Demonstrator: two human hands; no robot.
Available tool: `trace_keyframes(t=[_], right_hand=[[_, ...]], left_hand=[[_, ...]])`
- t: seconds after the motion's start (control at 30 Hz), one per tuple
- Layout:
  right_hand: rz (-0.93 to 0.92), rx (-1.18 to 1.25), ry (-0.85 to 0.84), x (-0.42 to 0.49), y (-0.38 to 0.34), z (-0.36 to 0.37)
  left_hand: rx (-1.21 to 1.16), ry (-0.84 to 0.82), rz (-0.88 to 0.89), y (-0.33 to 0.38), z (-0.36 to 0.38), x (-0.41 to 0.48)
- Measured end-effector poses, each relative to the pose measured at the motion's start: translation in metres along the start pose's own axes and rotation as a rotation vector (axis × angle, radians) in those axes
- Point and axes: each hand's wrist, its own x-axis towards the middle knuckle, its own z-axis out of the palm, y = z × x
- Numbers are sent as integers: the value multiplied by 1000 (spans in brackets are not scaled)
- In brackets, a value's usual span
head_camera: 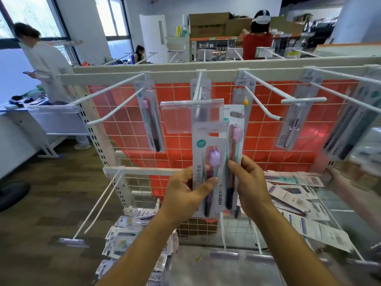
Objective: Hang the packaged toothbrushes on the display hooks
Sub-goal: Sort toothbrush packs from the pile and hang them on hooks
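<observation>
Purple-brushed pack pinched in the left hand, pink-brushed pack gripped in the right hand, both raised near the centre hook, a few hung packs up already, heaps of loose packs waiting below.

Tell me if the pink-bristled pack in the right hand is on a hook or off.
Off. The right hand grips the pink-bristled pack, and its hang slot near the top shows empty, no wire through it.

Dark wood-plank floor, tall bright windows, white door, stacked cardboard boxes behind.
</observation>
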Motion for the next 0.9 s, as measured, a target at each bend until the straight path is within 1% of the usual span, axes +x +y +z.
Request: trace_keyframes(t=[0.17, 0.3, 0.53, 0.9], right_hand=[[1, -27, -29, 1, -2, 3], [-22, -61, -42, 1, -2, 6], [-19, -34, -72, 1, 0, 8], [-16, -45, -29, 9, 6, 2]], left_hand=[[-15, 69, 38, 10, -4, 2], [-22, 83, 81, 16, -7, 5], [-44, 65, 94, 18, -10, 10], [37, 19, 55, 7, -13, 29]])
